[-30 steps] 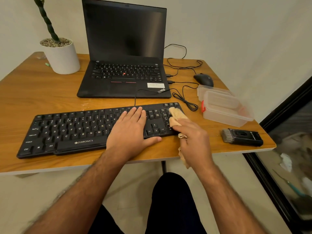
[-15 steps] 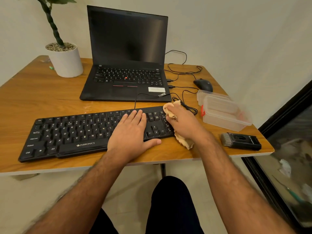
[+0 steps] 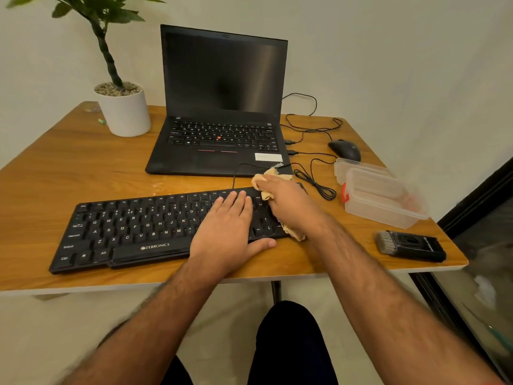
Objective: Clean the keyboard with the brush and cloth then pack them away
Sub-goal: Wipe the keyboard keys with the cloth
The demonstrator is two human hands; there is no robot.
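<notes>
A black keyboard (image 3: 133,229) lies across the front of the wooden table (image 3: 69,162). My left hand (image 3: 227,232) rests flat on its right half, fingers straight. My right hand (image 3: 288,201) grips a tan cloth (image 3: 266,180) and presses it on the keyboard's far right corner; part of the cloth sticks out under my wrist. The black brush (image 3: 410,245) lies on the table at the right, near the front edge, apart from both hands.
A clear plastic box (image 3: 385,201) with its lid behind it stands right of the keyboard. Behind are an open black laptop (image 3: 222,107), a black mouse (image 3: 345,150) with loose cables, and a white plant pot (image 3: 125,112) at the back left.
My right hand has slid the cloth from the keyboard's near right edge up to its far right corner. My left hand has stayed on the keys.
</notes>
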